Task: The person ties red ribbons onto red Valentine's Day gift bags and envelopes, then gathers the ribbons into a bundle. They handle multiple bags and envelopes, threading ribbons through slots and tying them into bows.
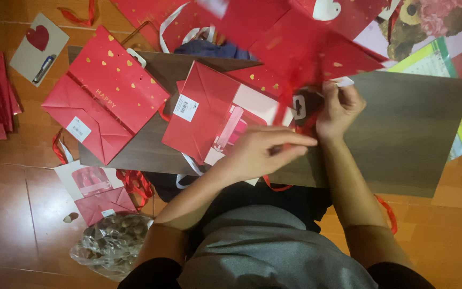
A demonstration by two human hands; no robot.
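This looks like a room in a home, used for craft work on the floor. The wooden floor has glossy reddish-brown boards, and a person sits right on it with a loose grey-brown board laid across as a work surface. Red paper gift bags with gold hearts lie scattered about, along with red ribbon, a heart card with a pen, and a clear plastic bag of small brown pieces.

Grey top across the chest, dark sleeves ending above the elbows, forearms bare, dark trousers underneath.
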